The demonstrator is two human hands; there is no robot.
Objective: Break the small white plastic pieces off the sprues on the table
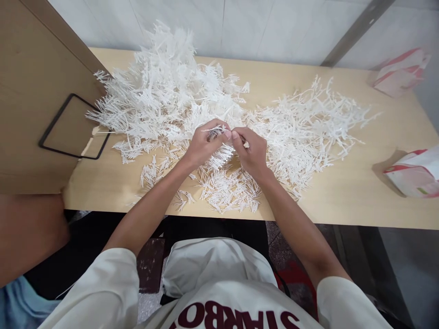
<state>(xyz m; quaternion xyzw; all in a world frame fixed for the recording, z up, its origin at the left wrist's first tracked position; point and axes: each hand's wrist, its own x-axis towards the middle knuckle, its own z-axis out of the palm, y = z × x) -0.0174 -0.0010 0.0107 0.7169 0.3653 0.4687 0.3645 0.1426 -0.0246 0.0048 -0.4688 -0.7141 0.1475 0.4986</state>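
Two hands working a white plastic sprue at mid-worktop

The left hand and right hand meet fingertip to fingertip — both pinched shut on one branched plastic sprue held just above the loose snapped-off pieces near the worktop's front edge — with the big sprue pile behind toward the back-left corner.

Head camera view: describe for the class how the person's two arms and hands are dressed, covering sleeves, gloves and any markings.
Both hands, the left hand and the right hand, are bare, without gloves, rings or a watch in view. The forearms are uncovered to above the elbow. Short, loose off-white fabric sleeves cover the upper arms. The matching off-white shirt carries dark red block lettering at the bottom edge.
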